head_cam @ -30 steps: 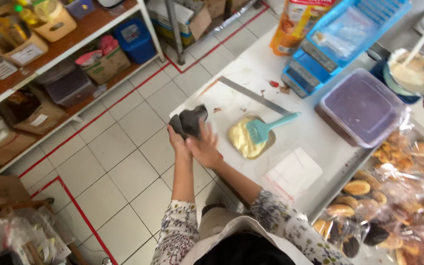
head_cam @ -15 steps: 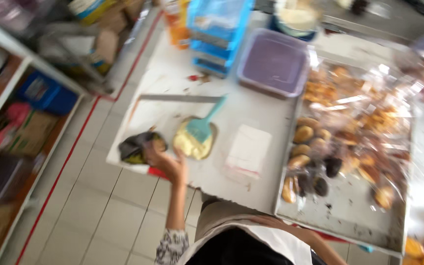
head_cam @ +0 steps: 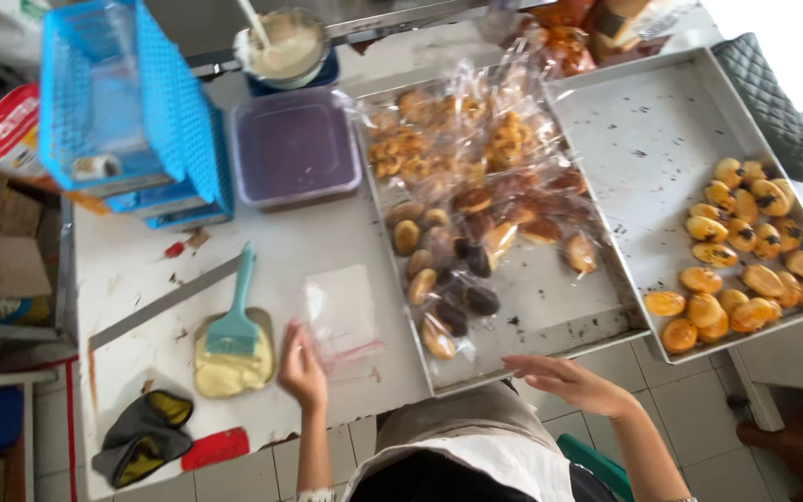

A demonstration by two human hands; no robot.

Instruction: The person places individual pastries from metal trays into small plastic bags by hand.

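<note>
Since a moment ago the left hand (head_cam: pixel 301 367) has let go of the dark mitt (head_cam: pixel 144 434), which now lies at the bench (head_cam: pixel 132 270) edge. Its fingers pinch a clear plastic bag (head_cam: pixel 341 316) beside the teal brush (head_cam: pixel 235 311) on the butter. Further right, the right hand (head_cam: pixel 569 381) hovers, fingers spread wide, by the tray (head_cam: pixel 559 307) of bagged pastries.

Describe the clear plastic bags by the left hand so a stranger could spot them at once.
Start at the white table and find the metal tray of wrapped buns in its middle. Just left of that tray's near corner lies a flat stack of clear plastic bags, with the left hand at its edge. Unlike the filled packets on the tray, these are empty and see-through.
</note>
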